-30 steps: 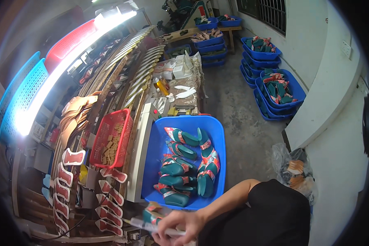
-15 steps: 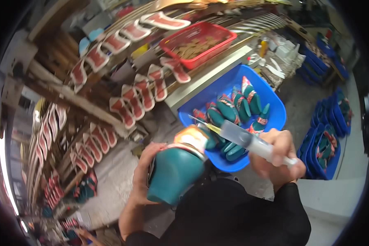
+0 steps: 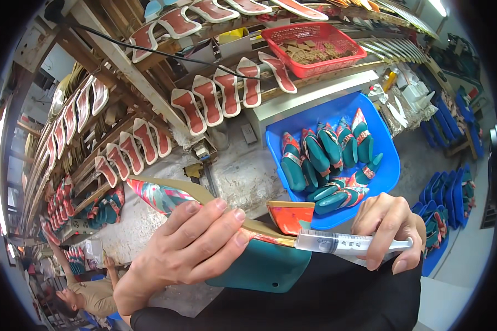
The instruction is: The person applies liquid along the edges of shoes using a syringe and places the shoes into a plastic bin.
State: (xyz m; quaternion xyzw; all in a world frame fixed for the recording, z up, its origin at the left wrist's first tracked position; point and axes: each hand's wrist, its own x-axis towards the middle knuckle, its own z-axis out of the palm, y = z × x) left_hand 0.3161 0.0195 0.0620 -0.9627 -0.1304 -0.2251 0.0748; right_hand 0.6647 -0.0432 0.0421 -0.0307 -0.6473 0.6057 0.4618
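Note:
My left hand (image 3: 190,248) is wrapped round a green shoe last (image 3: 265,271) that carries a pointed, multicoloured shoe upper (image 3: 161,197), toe to the left. A tan sole faces up and away. At its back end stands an orange-red heel block (image 3: 291,218) with a tan edge. In my right hand (image 3: 389,229) lies a clear plastic syringe (image 3: 342,243), gripped with the fingers around its rear part. The syringe's front end meets the shoe's heel end, close below the heel block; its needle cannot be made out.
Beyond my hands, a blue tub (image 3: 391,182) holds several green lasts with patterned uppers. A red basket (image 3: 315,69) of small tan pieces sits on the rack, near rows of red-and-white soles (image 3: 196,113). Stacked blue tubs (image 3: 453,198) stand right. Another person (image 3: 94,295) works at lower left.
The shoe has turned from heel-on to lying sideways, toe left. The syringe has tilted nearly level, and its front end has come down to the shoe's heel end. The whole view has shifted.

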